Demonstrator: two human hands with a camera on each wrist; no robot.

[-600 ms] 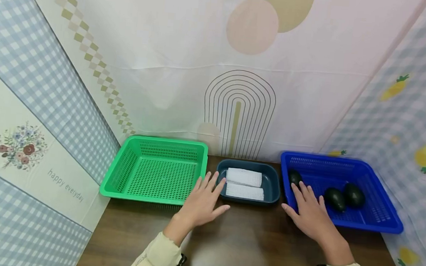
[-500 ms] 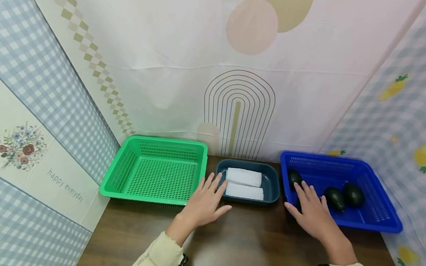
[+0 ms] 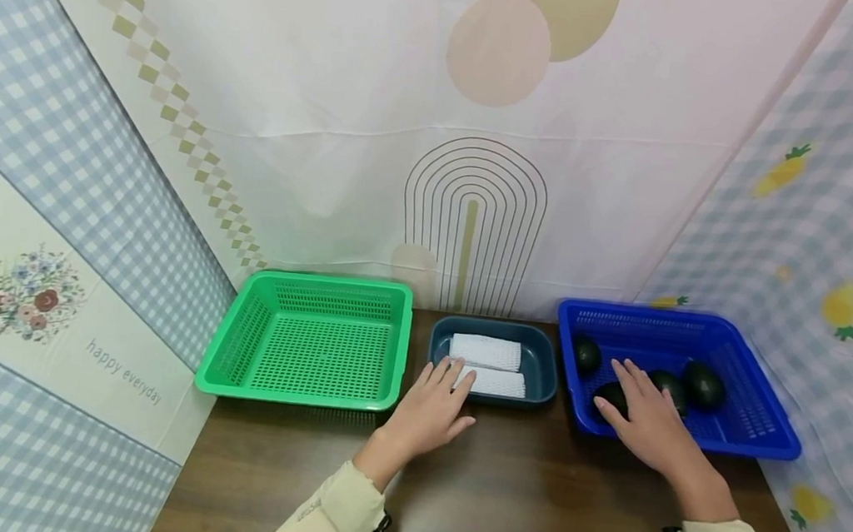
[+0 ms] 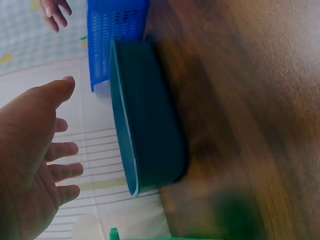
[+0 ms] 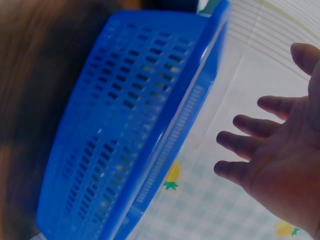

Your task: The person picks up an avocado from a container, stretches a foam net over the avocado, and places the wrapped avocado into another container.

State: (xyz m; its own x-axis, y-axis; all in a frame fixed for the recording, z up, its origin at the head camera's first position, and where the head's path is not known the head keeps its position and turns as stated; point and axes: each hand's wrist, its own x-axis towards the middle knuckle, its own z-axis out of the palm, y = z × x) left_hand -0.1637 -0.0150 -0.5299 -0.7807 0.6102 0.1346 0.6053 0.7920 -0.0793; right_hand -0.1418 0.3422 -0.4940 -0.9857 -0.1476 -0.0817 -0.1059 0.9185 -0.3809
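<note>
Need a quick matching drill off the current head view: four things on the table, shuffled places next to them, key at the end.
Things
1. green basket
2. small tray
3. white mesh rolls
4. dark oval fruits

Places
A. inside the blue basket
B. lying as a pair inside the small tray
C. farthest left of the four in the head view
D. middle one of the three containers

Pairs: 1-C, 2-D, 3-B, 4-A
</note>
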